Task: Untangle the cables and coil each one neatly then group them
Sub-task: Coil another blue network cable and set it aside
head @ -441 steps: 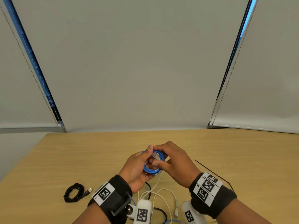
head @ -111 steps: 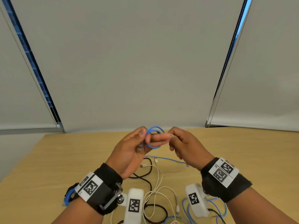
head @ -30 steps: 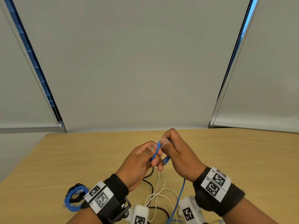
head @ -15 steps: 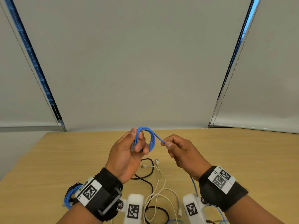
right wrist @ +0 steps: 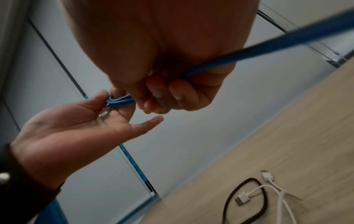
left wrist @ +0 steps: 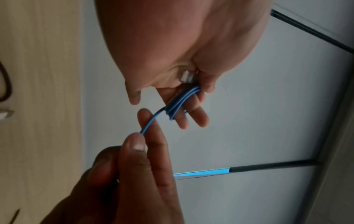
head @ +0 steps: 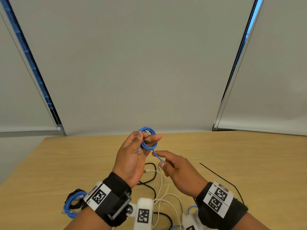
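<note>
Two coiled bundles, black and blue [head: 73, 204], lie at seven o'clock on the wooden bench [head: 249, 156]. Left-hand fingers [head: 150, 138] carry a half-wound thin blue cable [head: 148, 138]; right hand [head: 178, 170] pinches its tail. White and black cables [head: 163, 188] remain loose.

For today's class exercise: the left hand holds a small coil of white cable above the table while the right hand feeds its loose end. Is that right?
Not quite: the coil is blue, not white, as the head view shows. The rest stands: the left hand holds it above the table while the right hand feeds its loose end. The white cables lie on the table.
</note>
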`<move>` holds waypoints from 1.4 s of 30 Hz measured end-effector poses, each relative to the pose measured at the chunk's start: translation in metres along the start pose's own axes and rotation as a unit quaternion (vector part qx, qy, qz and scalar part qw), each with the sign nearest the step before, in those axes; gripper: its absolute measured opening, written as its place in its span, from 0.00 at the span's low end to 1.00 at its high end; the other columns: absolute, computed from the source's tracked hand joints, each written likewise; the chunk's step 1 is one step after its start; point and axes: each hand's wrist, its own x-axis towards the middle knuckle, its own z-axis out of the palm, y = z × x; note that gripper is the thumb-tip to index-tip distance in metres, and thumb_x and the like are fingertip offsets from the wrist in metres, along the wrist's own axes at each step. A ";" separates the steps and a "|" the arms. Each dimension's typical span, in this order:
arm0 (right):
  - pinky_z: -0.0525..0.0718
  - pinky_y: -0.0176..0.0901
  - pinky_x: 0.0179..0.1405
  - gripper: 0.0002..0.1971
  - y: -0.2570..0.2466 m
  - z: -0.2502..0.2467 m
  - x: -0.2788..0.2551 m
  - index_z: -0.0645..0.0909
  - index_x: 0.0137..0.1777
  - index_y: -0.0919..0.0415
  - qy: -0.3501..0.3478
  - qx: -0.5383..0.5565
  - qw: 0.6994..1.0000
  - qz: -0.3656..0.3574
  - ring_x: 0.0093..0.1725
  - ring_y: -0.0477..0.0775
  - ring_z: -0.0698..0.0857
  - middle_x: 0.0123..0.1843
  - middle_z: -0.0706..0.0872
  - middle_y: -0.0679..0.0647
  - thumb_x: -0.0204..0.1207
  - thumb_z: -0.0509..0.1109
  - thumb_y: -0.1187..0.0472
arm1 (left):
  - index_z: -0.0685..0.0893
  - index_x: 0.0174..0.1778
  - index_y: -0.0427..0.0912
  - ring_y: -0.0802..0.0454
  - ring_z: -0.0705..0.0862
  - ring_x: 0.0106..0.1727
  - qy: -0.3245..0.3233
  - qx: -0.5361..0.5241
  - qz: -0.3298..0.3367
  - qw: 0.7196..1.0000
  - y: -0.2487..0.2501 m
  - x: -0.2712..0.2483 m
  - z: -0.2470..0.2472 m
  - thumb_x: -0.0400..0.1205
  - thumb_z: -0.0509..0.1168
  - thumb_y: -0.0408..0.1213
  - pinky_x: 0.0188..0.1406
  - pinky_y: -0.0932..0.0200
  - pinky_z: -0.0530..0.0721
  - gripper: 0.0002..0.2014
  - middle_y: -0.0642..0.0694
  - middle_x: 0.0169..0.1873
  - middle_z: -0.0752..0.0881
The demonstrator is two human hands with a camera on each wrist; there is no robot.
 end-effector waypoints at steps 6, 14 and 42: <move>0.76 0.29 0.36 0.06 -0.015 0.000 -0.002 0.84 0.55 0.47 -0.076 -0.056 0.996 -0.012 0.34 0.39 0.82 0.31 0.83 0.44 0.86 0.66 0.52 | 0.81 0.54 0.51 0.67 0.87 0.59 -0.012 0.418 0.078 0.905 -0.012 0.006 -0.009 0.92 0.57 0.42 0.60 0.62 0.78 0.08 0.59 0.51 0.93; 0.76 0.36 0.40 0.08 -0.023 -0.026 0.012 0.86 0.44 0.50 0.025 -0.135 0.990 -0.024 0.39 0.40 0.80 0.39 0.84 0.42 0.83 0.69 0.52 | 0.85 0.51 0.41 0.47 0.92 0.44 -0.111 0.370 -0.051 0.921 -0.027 -0.011 -0.022 0.93 0.51 0.46 0.52 0.60 0.84 0.19 0.42 0.29 0.86; 0.76 0.35 0.30 0.09 -0.016 0.002 0.012 0.69 0.48 0.50 0.057 0.016 0.998 -0.019 0.27 0.41 0.81 0.30 0.84 0.48 0.90 0.55 0.49 | 0.86 0.43 0.52 0.53 0.84 0.35 -0.078 0.410 0.058 0.907 -0.037 -0.024 -0.012 0.90 0.60 0.33 0.37 0.55 0.83 0.14 0.51 0.34 0.88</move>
